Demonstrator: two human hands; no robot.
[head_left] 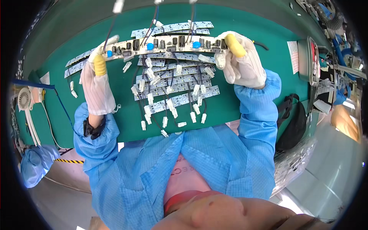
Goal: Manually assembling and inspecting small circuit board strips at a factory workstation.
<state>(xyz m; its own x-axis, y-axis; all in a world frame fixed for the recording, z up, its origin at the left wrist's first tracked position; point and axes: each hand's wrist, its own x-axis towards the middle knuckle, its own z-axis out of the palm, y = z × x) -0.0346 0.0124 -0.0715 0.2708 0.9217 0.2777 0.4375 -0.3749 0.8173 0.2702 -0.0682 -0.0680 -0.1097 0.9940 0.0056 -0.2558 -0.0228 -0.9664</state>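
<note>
Between my two gloved hands a long circuit board (pixel 163 44) is held up, dotted with black parts and blue round capacitors. My left hand (pixel 99 69) grips its left end, with a yellow cover on the thumb. At the other end, my right hand (pixel 239 57) pinches the board, its thumb covered in yellow too. Dark wires with white plugs (pixel 119 5) rise from the held board toward the top edge. Under it on the green mat lie several white LED strip boards (pixel 184 99), with wires ending in white connectors (pixel 171 109).
A green mat (pixel 226 111) covers the bench. At the left are a small white fan (pixel 25 99) and a blue coiled cord (pixel 32 83) leading to my left wrist strap. A metal-edged box (pixel 308 61) stands at the right, near a black bag (pixel 289 122).
</note>
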